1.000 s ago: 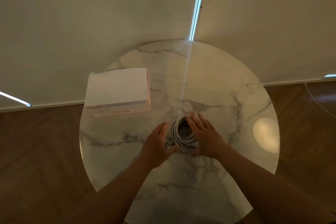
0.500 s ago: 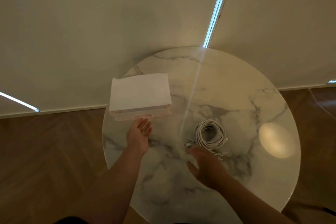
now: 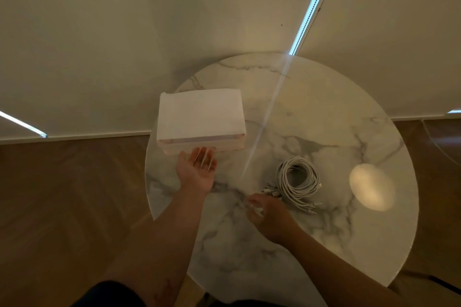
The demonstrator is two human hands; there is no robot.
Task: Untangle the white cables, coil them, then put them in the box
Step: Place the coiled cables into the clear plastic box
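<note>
White coiled cables (image 3: 298, 177) are waiting on the table (image 3: 324, 107) as the flat-open left hand (image 3: 197, 169) is reaching the box (image 3: 200, 117), likely to open it; the right hand (image 3: 267, 217) is curling, its hold unclear.

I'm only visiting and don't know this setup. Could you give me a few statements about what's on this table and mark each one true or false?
1. The white cables lie in a coil on the table. True.
2. The coil is inside the box. False: it lies on the table to the right of the box, apart from it.
3. The box has its lid on. True.
4. The left hand holds the coil. False: it is open, palm up, with its fingertips at the box's front edge.
5. The table is square and wooden. False: it is round with a marble pattern.
</note>
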